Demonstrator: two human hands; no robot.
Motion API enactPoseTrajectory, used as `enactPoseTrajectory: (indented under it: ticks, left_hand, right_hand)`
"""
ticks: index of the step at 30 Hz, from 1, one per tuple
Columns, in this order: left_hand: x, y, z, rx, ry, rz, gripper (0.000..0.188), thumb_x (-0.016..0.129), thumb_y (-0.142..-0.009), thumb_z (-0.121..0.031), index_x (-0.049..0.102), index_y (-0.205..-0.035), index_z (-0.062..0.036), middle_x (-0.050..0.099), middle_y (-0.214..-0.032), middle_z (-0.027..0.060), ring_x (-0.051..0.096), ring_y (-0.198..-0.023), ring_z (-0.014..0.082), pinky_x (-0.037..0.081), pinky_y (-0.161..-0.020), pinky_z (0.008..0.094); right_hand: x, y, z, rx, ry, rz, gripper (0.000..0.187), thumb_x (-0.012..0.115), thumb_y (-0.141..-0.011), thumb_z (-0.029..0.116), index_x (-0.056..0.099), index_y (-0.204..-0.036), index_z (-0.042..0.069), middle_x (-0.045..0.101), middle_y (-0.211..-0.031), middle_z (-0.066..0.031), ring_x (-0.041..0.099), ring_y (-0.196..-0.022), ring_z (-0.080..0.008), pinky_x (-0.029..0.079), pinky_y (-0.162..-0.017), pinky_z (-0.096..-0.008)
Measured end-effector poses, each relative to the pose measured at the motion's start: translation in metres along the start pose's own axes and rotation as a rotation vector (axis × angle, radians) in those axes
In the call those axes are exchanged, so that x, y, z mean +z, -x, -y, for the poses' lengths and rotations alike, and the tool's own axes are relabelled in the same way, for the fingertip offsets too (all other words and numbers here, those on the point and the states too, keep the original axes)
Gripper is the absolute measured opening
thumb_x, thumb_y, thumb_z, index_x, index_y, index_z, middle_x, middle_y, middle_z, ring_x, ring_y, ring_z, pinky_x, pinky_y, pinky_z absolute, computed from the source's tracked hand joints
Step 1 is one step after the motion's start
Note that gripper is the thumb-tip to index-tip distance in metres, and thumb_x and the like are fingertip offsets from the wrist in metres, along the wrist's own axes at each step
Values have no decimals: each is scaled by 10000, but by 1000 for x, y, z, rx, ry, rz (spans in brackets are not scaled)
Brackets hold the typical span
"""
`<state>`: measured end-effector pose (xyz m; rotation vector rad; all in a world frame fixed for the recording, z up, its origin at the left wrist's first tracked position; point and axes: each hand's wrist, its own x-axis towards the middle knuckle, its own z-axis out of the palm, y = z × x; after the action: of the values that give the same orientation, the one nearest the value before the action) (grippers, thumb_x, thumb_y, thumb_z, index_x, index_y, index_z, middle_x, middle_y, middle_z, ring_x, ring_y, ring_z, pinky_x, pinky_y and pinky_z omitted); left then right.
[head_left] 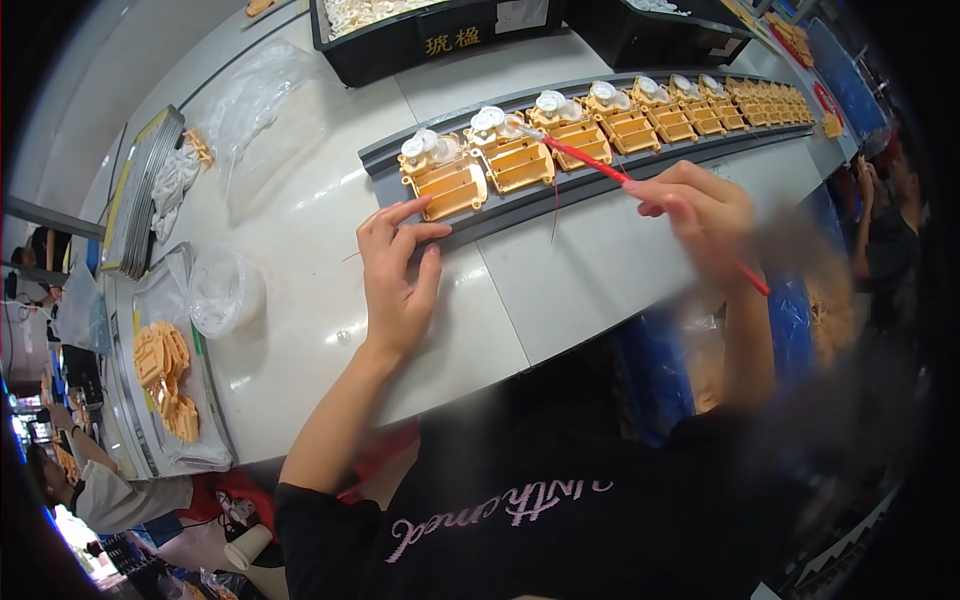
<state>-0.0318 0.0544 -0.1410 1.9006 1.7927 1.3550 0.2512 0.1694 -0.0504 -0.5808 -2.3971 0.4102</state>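
Yellow plastic housings (pixel 519 166) sit in one row along a long grey rail (pixel 520 209), which crosses the tabletop (pixel 480 325) ahead of me and runs off to the upper right. Nearer ones show open compartments, with white round parts (pixel 487 119) at their far ends; the farthest are too small to read. My left hand (pixel 393 280) is at the left end of the row, fingers loosely spread, one fingertip at the corner of the first housing, another at the rail's edge. My right hand (pixel 705 212) has its fingers pinching a slim red tool (pixel 590 162), pale tip over the far end of the second housing; can't tell if I'm touching it. Thin red wire (pixel 556 213) hangs below that housing. Off to the left I've got a clear tub (pixel 224 290), and beside it a tray (pixel 219 430) of loose yellow parts (pixel 160 358). Farther up: clear plastic bag (pixel 268 125), white crumpled cloth (pixel 173 192), stacked trays (pixel 138 205). Two black bins at the top, left one (pixel 375 62) holding small white pieces (pixel 370 11).
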Motion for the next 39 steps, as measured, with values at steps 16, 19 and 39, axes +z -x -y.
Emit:
enactPoseTrajectory:
  ticks: [16, 19, 39]
  left_hand:
    - [2, 0, 1, -6, -16, 4, 196, 542, -767, -28, 640, -935, -53, 535, -1236, 96, 391, -1182, 305, 298, -1037, 402]
    - [1, 1, 1, -13, -16, 7, 198, 539, -767, -32, 641, -936, -53, 533, -1238, 97, 392, -1179, 305, 298, -1037, 401]
    - [0, 1, 0, -9, -13, 7, 182, 538, -774, -31, 645, -920, -47, 537, -1228, 101, 407, -1160, 290, 308, -1019, 383]
  right_hand:
    - [21, 27, -52, 805, -726, -683, 493, 413, -995, 336, 653, -983, -94, 630, -694, -95, 584, -583, -113, 473, -570, -224]
    - [15, 25, -50, 827, -705, -634, 489, 416, -995, 336, 652, -980, -91, 631, -691, -86, 585, -578, -103, 477, -565, -214]
    - [0, 21, -16, 272, -149, -268, 355, 464, -976, 210, 668, -930, -77, 613, -751, -111, 613, -649, -159, 490, -597, -256]
